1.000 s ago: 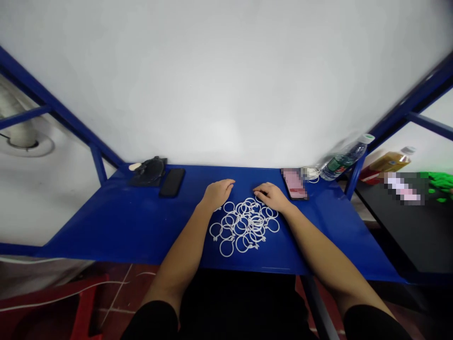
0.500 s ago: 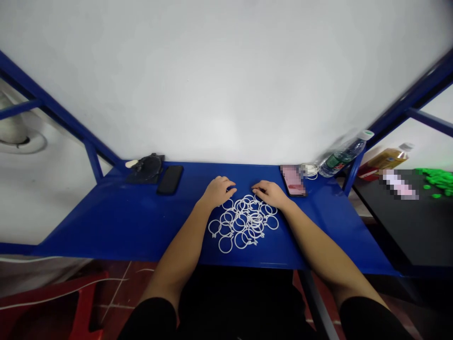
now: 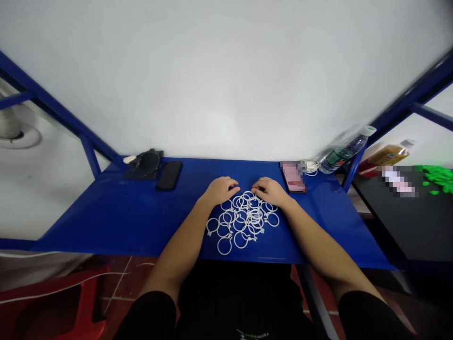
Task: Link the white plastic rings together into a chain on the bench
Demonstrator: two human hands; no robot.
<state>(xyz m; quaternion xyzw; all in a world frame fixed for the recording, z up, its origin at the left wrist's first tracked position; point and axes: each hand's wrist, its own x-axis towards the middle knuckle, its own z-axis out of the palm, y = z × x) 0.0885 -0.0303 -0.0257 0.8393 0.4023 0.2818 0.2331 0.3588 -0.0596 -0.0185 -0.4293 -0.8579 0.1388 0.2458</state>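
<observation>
white rings [image 3: 253, 216] lie piled on the blue tabletop [image 3: 116, 212] before a pale wall [image 3: 212, 80]; the person's left hand [image 3: 222, 190] and right hand [image 3: 271, 191] flank their far edge, loosely curved, thumbs parted from fingers.

I see white wall [image 3: 212, 71], soft glow mid-wall | blue counter [image 3: 106, 208] against it | blue frame bars [image 3: 60, 111] both sides | red tiled floor [image 3: 123, 283], pale grout | red plastic furniture [image 3: 87, 300] lower left | black table [image 3: 392, 222] right
</observation>
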